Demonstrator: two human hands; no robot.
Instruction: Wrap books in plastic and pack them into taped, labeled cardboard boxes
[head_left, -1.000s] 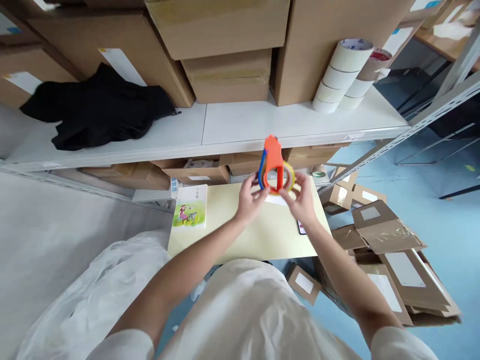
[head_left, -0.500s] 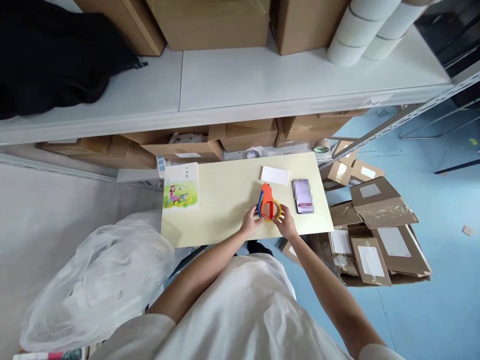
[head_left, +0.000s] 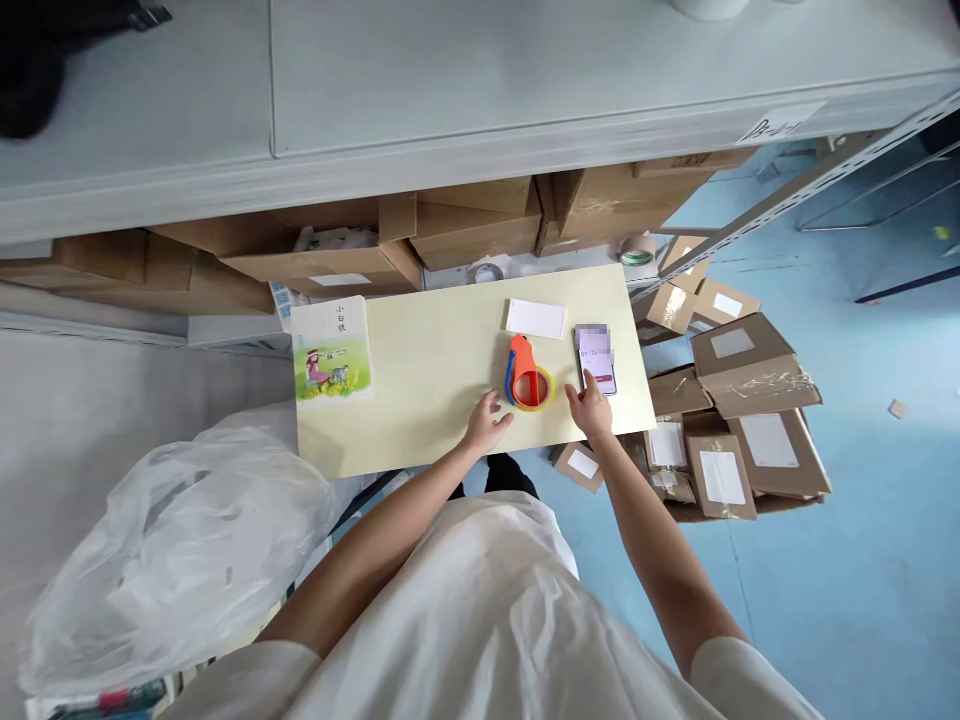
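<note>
On the pale yellow table point(head_left: 435, 370) lies a tape dispenser point(head_left: 525, 375), orange with blue and yellow edges. My left hand point(head_left: 486, 425) is just left of it, fingers apart and holding nothing. To its right, my right hand point(head_left: 590, 408) is open, with a finger at the lower left edge of a phone point(head_left: 596, 355) whose screen is lit. Whether that finger touches the phone I cannot tell. Behind the dispenser is a white card or label point(head_left: 535, 318). A picture book point(head_left: 333, 350) with a figure and an animal on its cover lies at the table's left end.
A grey shelf point(head_left: 465, 110) spans the far side above the table, with open cardboard boxes point(head_left: 322, 265) beneath. Tape rolls point(head_left: 637, 250) stand behind the table. Taped cartons point(head_left: 750, 360) are piled on the floor at right. A clear plastic bag point(head_left: 195, 540) bulges at left.
Both hands have let go of the tape dispenser, which now lies on the table. My right hand has moved right to the phone, my left slightly left. The view has tilted down.
</note>
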